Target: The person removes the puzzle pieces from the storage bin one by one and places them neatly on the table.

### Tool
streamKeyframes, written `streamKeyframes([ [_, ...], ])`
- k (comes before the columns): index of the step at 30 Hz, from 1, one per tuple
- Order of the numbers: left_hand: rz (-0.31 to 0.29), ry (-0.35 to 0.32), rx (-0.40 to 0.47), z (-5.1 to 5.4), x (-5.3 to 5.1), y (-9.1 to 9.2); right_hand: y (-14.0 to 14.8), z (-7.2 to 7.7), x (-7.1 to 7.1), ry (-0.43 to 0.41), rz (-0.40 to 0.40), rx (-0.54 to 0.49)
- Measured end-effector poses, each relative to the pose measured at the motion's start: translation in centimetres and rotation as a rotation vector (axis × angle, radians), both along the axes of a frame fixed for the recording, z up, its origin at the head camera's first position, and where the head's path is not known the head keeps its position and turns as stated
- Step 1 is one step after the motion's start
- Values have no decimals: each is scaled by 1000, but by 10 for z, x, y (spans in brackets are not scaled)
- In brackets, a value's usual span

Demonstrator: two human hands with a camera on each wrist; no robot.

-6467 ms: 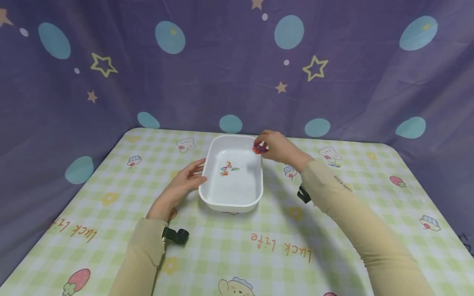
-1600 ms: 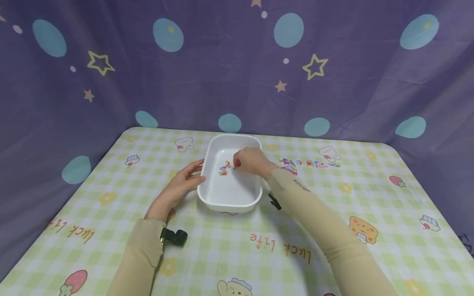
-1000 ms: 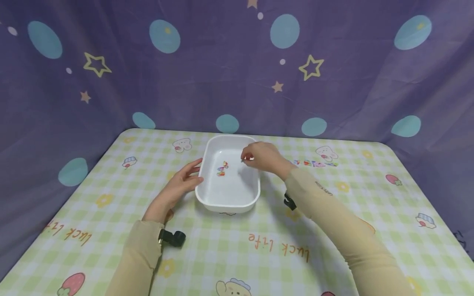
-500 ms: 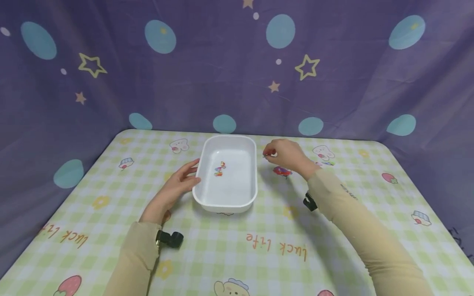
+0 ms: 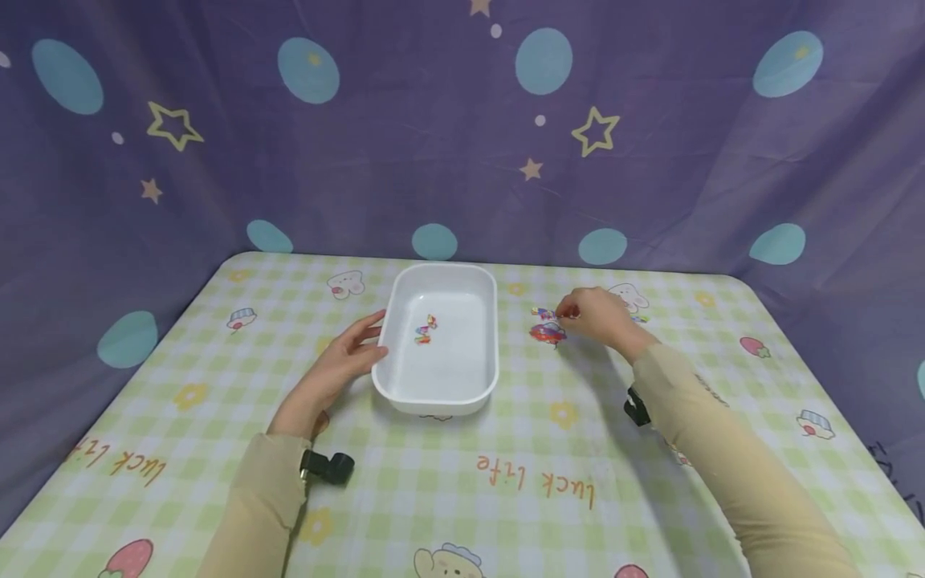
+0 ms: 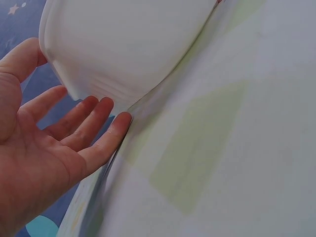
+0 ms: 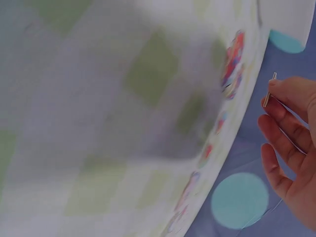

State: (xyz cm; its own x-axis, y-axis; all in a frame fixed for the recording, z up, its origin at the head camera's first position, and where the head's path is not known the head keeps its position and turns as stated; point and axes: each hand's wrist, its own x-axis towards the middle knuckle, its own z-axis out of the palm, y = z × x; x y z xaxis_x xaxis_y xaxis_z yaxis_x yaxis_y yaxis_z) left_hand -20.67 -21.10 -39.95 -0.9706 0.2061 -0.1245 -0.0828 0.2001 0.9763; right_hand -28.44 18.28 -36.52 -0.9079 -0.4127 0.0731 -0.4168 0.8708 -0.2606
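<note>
A white tray [image 5: 437, 401] stands in the head view with a few small flat colourful pieces [image 5: 423, 331] inside. My left hand [image 5: 336, 373] touches its left side, fingers extended against the outer wall; the left wrist view shows the thumb at the rim and fingertips on the wall [image 6: 108, 89]. To the right of the tray, my right hand [image 5: 596, 315] pinches a thin flat piece [image 7: 270, 90] between thumb and fingers, seen edge-on. Below that hand lie a red-and-purple flat piece [image 5: 548, 332] and a multicoloured flat piece [image 5: 542, 312].
The laid-out pieces run rightward in a row, partly hidden by the right hand; a green-yellow piece [image 5: 639, 319] shows at its far end. A green-checked tablecloth [image 5: 405, 498] covers the table. Behind hangs a purple curtain [image 5: 361, 177].
The right hand picked a small piece out of the tray and carried it right, over the row. Earlier it held the red-and-purple piece, now on the table. The left hand stays at the tray.
</note>
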Motion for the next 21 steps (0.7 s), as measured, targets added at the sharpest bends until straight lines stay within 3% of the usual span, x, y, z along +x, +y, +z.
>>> streamKeyframes([
  [12, -2, -3, -5, -1, -1, -1, 20, -14, 1, -16, -2, 54],
  [21, 6, -1, -14, 0, -1, 0, 29, -24, 0, -21, -11, 36],
])
